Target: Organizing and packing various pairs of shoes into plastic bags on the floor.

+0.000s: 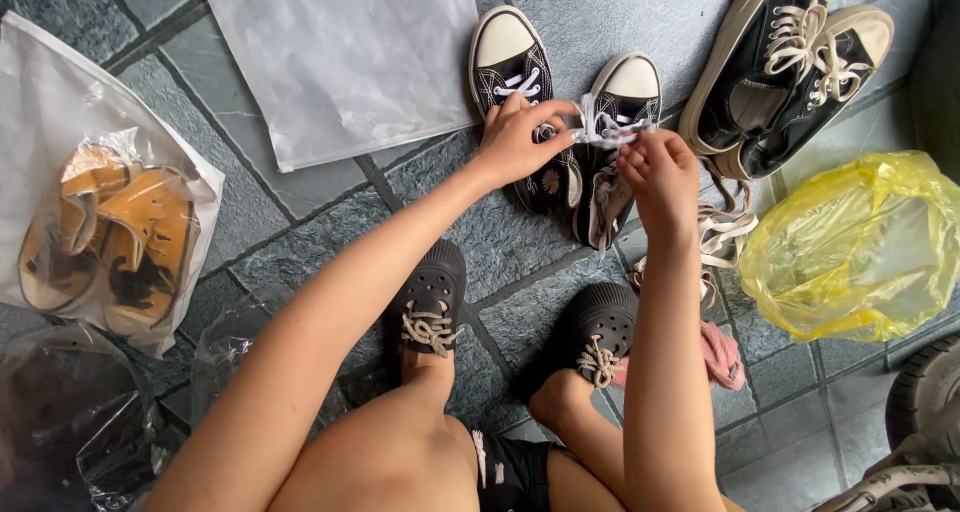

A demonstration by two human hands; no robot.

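Two small black canvas sneakers with white toe caps stand side by side on the stone floor: the left sneaker (512, 72) and the right sneaker (622, 107). My left hand (520, 137) and my right hand (660, 172) both pinch the white laces (600, 130) of the right sneaker, pulling them taut between the fingers above its tongue. My left hand partly hides the left sneaker's laces. My own feet in black clogs (430, 297) rest just below.
A larger pair of black sneakers (790, 67) lies at the top right. A yellow plastic bag (860, 247) sits at the right, a clear bag with tan sandals (105, 237) at the left, an empty clear bag (345, 57) at the top. A pink cloth (722, 355) lies near my right foot.
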